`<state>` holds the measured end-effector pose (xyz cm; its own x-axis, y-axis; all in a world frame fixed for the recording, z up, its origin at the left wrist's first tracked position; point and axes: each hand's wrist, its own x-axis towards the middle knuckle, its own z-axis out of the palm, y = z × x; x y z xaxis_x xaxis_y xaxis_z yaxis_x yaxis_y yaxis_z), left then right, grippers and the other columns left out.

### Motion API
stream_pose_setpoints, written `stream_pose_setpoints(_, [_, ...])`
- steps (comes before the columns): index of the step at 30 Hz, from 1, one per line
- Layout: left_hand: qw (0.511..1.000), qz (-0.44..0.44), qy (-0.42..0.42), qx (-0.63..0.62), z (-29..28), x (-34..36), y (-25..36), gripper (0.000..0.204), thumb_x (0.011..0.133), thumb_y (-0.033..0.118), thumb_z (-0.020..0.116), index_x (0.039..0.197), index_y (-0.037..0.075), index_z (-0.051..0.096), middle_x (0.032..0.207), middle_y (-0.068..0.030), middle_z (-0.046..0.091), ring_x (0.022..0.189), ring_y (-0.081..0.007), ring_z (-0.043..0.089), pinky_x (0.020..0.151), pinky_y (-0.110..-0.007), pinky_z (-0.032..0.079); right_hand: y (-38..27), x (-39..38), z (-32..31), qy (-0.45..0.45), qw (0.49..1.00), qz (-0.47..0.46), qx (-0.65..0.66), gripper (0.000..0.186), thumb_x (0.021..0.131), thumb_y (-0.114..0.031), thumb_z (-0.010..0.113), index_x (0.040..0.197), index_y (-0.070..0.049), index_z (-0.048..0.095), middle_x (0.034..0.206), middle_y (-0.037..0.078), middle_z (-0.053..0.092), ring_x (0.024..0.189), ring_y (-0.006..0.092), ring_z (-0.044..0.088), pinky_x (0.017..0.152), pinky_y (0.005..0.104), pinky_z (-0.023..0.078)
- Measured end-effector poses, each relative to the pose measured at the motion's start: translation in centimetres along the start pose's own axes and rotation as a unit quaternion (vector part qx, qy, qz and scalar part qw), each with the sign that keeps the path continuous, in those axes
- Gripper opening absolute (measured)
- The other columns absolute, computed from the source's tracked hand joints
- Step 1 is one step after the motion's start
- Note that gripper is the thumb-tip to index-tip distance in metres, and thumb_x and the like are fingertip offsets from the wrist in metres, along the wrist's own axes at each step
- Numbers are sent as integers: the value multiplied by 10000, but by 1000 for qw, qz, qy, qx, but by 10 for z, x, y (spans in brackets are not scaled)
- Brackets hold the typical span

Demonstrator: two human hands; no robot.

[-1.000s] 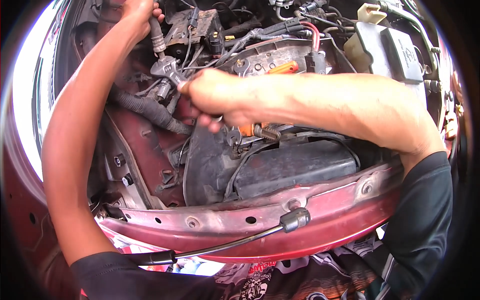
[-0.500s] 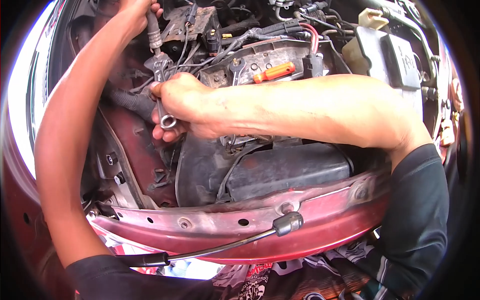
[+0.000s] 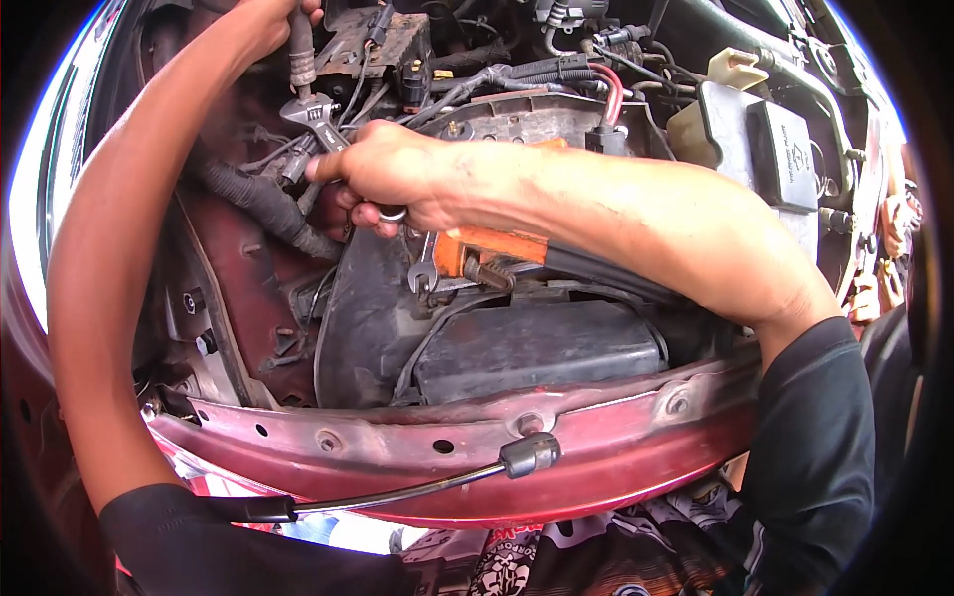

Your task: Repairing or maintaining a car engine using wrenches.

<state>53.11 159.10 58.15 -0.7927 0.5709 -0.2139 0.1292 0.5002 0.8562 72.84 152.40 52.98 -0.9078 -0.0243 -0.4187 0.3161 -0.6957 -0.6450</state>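
My right hand (image 3: 397,177) is closed around the handle of an adjustable wrench (image 3: 320,121). The wrench jaws sit at the lower end of a dark hose (image 3: 301,55) with a ribbed metal fitting, and its ring end pokes out below my fingers. At the upper left, my left hand (image 3: 278,14) is closed around the upper part of that hose, partly cut off by the picture's edge. Below my right wrist lies an open-ended wrench (image 3: 424,273), beside a flat orange piece (image 3: 502,244). My right forearm hides part of the engine bay's middle.
A black box-like cover (image 3: 537,348) lies behind the red front crossmember (image 3: 388,437). A strut rod (image 3: 417,489) crosses in front of it. Thick corrugated tubing (image 3: 253,204) runs at left. At right stands a pale reservoir (image 3: 715,124) with a black box.
The wrench handle has swung to the right with my right hand, its jaws staying at the hose fitting. My left hand keeps its hold. The whole view has shifted slightly.
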Motion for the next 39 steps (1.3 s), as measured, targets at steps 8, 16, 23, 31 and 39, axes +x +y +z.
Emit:
stream_pose_setpoints(8, [999, -14, -34, 4, -7, 8, 1, 209, 969, 282, 472, 857, 106, 459, 599, -5, 398, 449, -126, 377, 445, -334, 402, -13, 13, -55, 6, 824, -138, -549, 337, 869, -287, 589, 1045, 0, 587, 865, 134, 643, 847, 244, 633, 764, 376, 497])
stream_pose_setpoints(16, [999, -20, -3, -41, -11, 6, -8, 203, 953, 269, 488, 946, 67, 475, 642, -38, 432, 473, -158, 422, 462, -351, 446, -6, 20, -80, 110, 607, -200, -761, 327, 879, -127, 470, 1196, -64, 521, 980, 189, 676, 953, 356, 657, 824, 470, 512])
stream_pose_setpoints(23, [992, 51, -95, -64, -19, 1, -21, 207, 943, 177, 515, 1041, -3, 479, 849, -119, 587, 856, -282, 640, 803, -408, 544, -2, 32, -96, 96, 669, -225, -702, 311, 847, -115, 514, 1155, -83, 547, 897, 195, 674, 877, 372, 660, 789, 474, 519])
stream_pose_setpoints(31, [995, 5, -97, -39, -11, -18, -9, 311, 956, 255, 516, 1139, 14, 442, 972, -179, 611, 1043, -369, 629, 915, -444, 516, -13, 23, -99, 85, 671, -219, -703, 357, 845, -152, 572, 1193, -73, 553, 1028, 208, 653, 1008, 357, 623, 870, 463, 489])
stream_pose_setpoints(39, [998, -2, -23, -53, 1, -7, -3, 208, 961, 292, 507, 984, 88, 471, 624, -3, 409, 483, -105, 364, 476, -287, 376, -24, 11, -102, 57, 715, -229, -658, 536, 912, -486, 542, 1130, 0, 599, 1028, 225, 649, 1029, 375, 606, 888, 444, 466])
